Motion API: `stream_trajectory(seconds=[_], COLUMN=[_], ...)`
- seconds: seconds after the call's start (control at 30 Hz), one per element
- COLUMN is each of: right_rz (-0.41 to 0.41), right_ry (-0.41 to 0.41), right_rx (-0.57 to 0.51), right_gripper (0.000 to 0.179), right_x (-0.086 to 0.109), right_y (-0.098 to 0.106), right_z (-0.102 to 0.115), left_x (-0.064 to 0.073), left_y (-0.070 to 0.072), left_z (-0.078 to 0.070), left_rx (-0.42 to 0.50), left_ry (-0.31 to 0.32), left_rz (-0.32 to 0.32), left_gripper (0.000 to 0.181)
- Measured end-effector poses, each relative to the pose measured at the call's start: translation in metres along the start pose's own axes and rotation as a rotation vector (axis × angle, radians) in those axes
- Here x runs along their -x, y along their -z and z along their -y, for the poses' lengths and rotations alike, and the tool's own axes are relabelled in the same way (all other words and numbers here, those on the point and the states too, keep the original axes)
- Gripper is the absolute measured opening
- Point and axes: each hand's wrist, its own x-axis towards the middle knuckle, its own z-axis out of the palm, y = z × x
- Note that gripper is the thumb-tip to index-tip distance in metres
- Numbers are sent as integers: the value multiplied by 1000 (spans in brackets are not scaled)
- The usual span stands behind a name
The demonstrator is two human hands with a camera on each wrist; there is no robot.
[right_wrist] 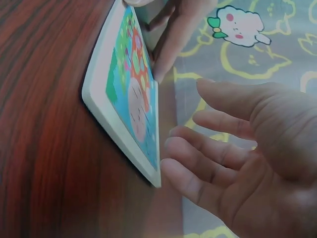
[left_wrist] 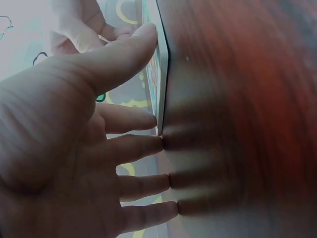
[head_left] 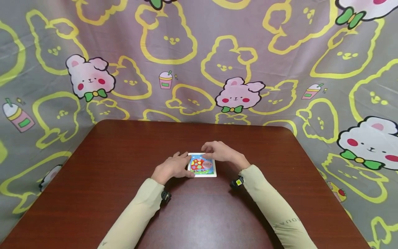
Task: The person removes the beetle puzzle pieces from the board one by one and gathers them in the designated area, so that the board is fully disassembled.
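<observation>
Head view: white-rimmed board [right_wrist: 101,106] lies flat on the table [head_left: 140,148], between the hands. Left hand [head_left: 172,166] spread, fingers straight, thumb and index at the board's left side, no firm grip visible. Right hand [head_left: 219,151] half-curled, holding nothing, near the far-right corner. Risk: one-sided push from the right could slide or twist it, since the left bracing looks light. Rim frames a ladybug picture [head_left: 199,167]; can't tell whether it's loose pieces.

Left hand [left_wrist: 64,134] outstretched, touching white-edged board [left_wrist: 163,74]; right hand [left_wrist: 79,29] beyond; reddish-brown tabletop [left_wrist: 257,109] alongside.
</observation>
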Motion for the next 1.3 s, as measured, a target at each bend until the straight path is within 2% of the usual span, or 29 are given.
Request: stream_trajectory(seconds=[0.27,0.6,0.8,1.03,1.3], right_rz=[-6,42,34,44,44], right_ry=[8,-26,-63,-86,-64], right_rx=[-8,-22,33,28,77], right_gripper=[31,27,27,28,25], right_x=[-13,-26,-28,-26,-24], right_y=[-10,-23,-28,-30,-31], right_z=[6,15,16,20,25], left_x=[2,2,3,4,3], left_y=[0,-2,-2,-1,-1], left_z=[-2,-1,-1,-1,-1], left_rx=[6,-7,-2,0,-5], left_ry=[5,-5,-21,-15,-25], left_rz=[0,-15,-33,-31,-34], left_gripper=[85,85,84,84,83])
